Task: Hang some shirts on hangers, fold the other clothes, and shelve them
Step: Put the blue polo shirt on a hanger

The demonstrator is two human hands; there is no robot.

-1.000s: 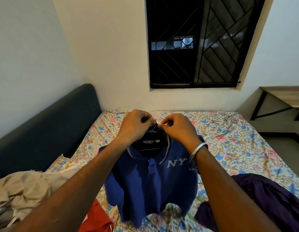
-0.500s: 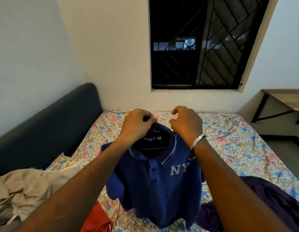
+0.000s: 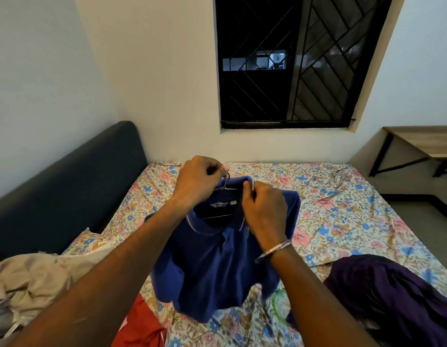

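One blue polo shirt (image 3: 217,269) is hanging in the air above the bed (image 3: 342,221), on one thin wire hanger (image 3: 223,190). The left hand (image 3: 196,182) is gripping the hook of the hanger with curled fingers, and the right hand (image 3: 263,212) is pinching the collar of the shirt on its right side. One silver bracelet (image 3: 273,251) is sitting on the right wrist.

The long axis of the shirt is running from the collar, which is pointing up and away from the person, down to the hem, which is pointing toward the person and is hanging just above the floral bedsheet. The open front of the collar is facing the camera, and a small label is showing inside the neck.

Three other clothes are lying on the bed near the person: one beige garment (image 3: 29,279) on the left, one red garment (image 3: 139,326) below the shirt, and one dark purple garment (image 3: 392,291) on the right. One green curved thing (image 3: 277,303), perhaps a second hanger, is lying beside the purple one.

One counter (image 3: 432,144) of wood is standing at the right wall.
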